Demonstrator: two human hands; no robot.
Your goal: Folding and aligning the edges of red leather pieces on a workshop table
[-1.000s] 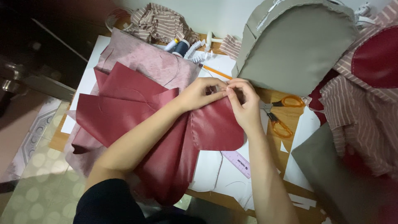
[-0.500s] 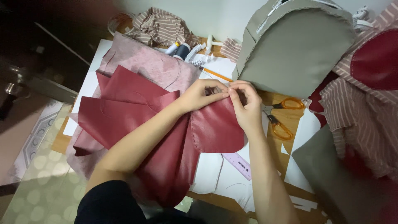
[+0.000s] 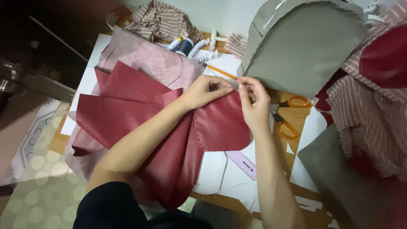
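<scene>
Head view, left to right: pile of dark red fabric panels point(image 3: 127, 110) fanned out over white paper sheets point(image 3: 224, 174) on the wooden table point(image 3: 303, 116). Left hand point(image 3: 205, 91) is curled, fingers pinched down on the top edge of the rounded red piece point(image 3: 220, 125). Right hand point(image 3: 254, 104) meets it there, fingertips point(image 3: 242, 85) pinched tight on the same edge, so both hands are pretty much touching. Orange-handled scissors point(image 3: 288, 116) sit just beside the right hand, a grey fabric dome point(image 3: 305, 46) right behind. Tight spot; the only bare room is paper near the pink ruler point(image 3: 242, 163).
</scene>
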